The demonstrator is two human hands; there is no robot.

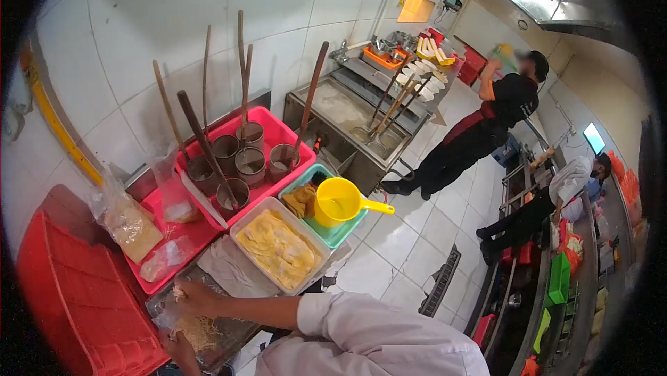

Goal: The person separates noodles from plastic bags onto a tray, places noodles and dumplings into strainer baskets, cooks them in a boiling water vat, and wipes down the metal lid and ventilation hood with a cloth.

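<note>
At the lower left, my right hand (199,299) reaches over a metal tray (240,334), its fingers closed round something pale that is too small to make out. Below it, my left hand (182,354) is partly cut off by the frame edge; its fingers curl at a clear plastic bag (165,318). The bag lies between both hands. Thin pale noodles (198,332) are heaped on the tray beside them. A white cloth (237,268) lies just beyond the tray.
A red crate (90,299) stands left. Beyond are a pink tub (299,126) with several long-handled strainers, a bin of yellow dough-like sheets (279,247), and a yellow dipper (337,202). Two people, one in black (514,102), one in white (573,178), stand farther off.
</note>
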